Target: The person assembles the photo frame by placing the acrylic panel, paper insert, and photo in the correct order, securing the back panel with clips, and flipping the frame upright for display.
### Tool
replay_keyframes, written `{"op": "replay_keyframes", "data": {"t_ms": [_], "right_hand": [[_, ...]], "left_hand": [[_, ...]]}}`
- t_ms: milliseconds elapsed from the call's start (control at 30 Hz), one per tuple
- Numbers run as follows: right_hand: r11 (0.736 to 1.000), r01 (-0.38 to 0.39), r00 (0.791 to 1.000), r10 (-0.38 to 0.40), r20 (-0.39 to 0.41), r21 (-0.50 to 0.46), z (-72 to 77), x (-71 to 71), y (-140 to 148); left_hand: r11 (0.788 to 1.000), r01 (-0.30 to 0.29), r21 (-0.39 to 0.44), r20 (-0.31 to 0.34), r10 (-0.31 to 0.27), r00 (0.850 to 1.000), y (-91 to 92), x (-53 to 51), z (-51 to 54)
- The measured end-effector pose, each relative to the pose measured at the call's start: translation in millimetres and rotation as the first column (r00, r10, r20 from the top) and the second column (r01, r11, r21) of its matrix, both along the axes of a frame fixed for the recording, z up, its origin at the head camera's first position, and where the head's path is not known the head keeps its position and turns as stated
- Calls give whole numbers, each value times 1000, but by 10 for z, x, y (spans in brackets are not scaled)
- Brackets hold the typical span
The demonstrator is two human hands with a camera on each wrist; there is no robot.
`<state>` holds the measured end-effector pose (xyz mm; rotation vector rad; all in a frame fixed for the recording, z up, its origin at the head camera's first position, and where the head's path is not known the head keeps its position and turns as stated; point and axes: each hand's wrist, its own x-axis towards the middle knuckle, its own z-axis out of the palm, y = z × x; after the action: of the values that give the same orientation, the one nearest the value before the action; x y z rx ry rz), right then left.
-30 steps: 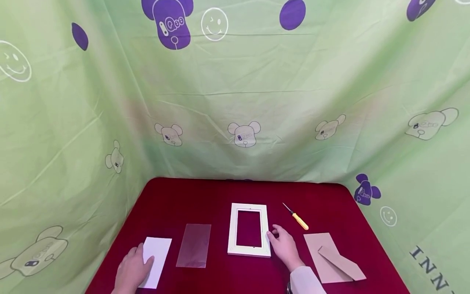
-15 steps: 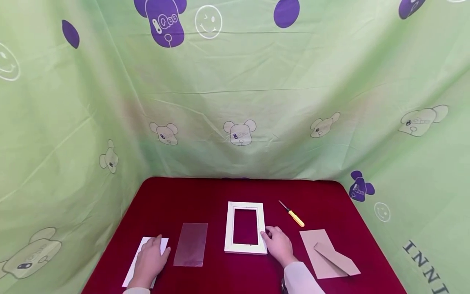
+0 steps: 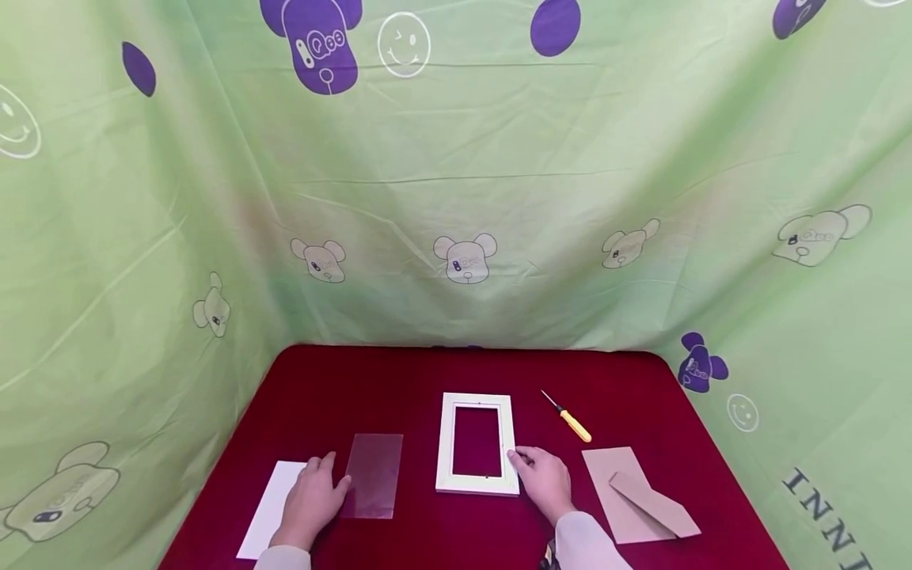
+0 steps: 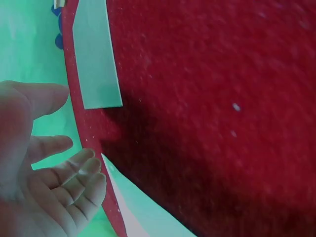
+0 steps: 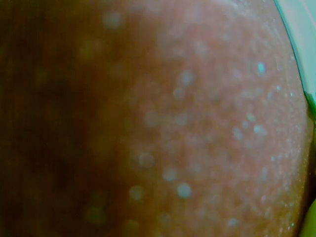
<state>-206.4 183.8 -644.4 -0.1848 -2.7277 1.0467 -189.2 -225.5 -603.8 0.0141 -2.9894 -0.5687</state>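
In the head view my left hand [image 3: 313,500] is above the table between a white rectangular card [image 3: 269,514] and a clear plastic sheet [image 3: 375,475]. Its fingertips are near the sheet's left edge, holding nothing; the left wrist view shows loosely bent fingers and a gap between thumb and fingers. My right hand [image 3: 545,481] lies beside a white picture frame [image 3: 445,443], its thumb tip touching the frame's right edge. The frame lies flat with its opening bare. The right wrist view is too blurred to show the fingers.
A yellow-handled screwdriver [image 3: 575,426] lies beyond my right hand. To the right is a brown backing board [image 3: 620,495] with its stand leg folded out. All rests on a red-covered table [image 3: 370,380], with green printed cloth [image 3: 399,198] hanging around it.
My left hand has moved right, off the white card and toward the clear sheet. The card has shifted a little to the left. My right hand has stayed at the frame.
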Motion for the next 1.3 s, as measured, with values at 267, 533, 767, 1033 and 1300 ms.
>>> {"op": "replay_keyframes", "data": {"t_ms": [267,533,767,1033,1300], "right_hand": [[1000,20,999,-20,-28,-1,-18,-3,36],[1000,21,999,-22,-26,-16,45,-1,43],[1000,21,999,-22,-32,-3,65,-19,58],[1000,6,999,-6,-51,9,78,2,22],[999,20,998,-18,-64,30,-37,20,-25]], "left_hand": [[1000,4,20,56,-5,998,137,-63,47],[999,-19,30,93,16,996,237,-125,71],[997,-46,58,101,40,994,288,-213,31],[993,-65,100,169,47,984,277,-199,43],[989,-65,134,187,40,982,178,-158,3]]}}
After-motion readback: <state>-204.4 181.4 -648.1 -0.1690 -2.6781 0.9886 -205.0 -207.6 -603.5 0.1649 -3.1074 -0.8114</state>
